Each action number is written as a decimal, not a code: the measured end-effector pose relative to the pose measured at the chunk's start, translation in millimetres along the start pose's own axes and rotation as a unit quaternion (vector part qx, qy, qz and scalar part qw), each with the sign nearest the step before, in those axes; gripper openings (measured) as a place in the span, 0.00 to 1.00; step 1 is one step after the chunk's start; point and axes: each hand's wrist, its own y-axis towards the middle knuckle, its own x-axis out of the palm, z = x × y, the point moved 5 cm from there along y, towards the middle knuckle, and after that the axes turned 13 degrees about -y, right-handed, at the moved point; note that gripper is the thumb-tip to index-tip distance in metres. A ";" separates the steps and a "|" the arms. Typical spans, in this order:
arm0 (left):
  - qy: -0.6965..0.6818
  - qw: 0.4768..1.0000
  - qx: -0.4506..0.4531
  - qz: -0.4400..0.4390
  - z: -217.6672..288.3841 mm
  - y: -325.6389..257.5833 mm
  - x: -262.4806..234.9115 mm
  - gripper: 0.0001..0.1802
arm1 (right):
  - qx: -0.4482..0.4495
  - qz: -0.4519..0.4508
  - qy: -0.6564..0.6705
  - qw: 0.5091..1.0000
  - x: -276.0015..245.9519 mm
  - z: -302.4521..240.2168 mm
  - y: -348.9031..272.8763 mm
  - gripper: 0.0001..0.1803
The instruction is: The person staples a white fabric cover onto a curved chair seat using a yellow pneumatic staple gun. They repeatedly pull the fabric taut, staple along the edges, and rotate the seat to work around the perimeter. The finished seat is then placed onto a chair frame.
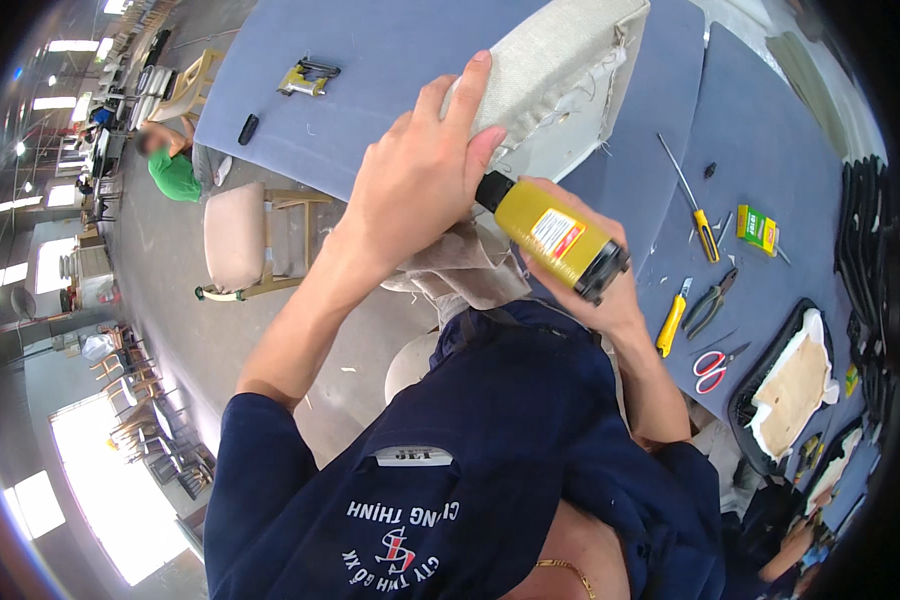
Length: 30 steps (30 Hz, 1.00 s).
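Observation:
My left hand (415, 165) grips the near left side of a beige fabric-covered seat panel (550, 50), its fingers along the cloth and the thumb apart toward the underside. The panel stands tilted on the blue-grey covered table (400, 50), showing a pale underside with frayed fabric edges. In my right hand (610, 295) is a yellow staple gun (555, 230) with black ends, held close to the panel and just beside my left wrist. My right fingers are partly hidden behind the tool. Where its nose meets the panel cannot be seen.
Rightward on the table lie a screwdriver (705, 235), a small box (757, 230), pliers (710, 303), a yellow utility knife (673, 320) and scissors (710, 372). A black-edged panel (785, 385) lies beyond. Another staple gun (308, 77) rests far left. A chair (238, 238) and a person in green (175, 175) are left.

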 end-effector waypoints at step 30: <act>-0.523 0.739 -0.336 -0.260 -44.8 19.3 24.6 0.48 | -0.009 0.078 -0.116 0.990 -21.3 -28.6 -23.6 0.35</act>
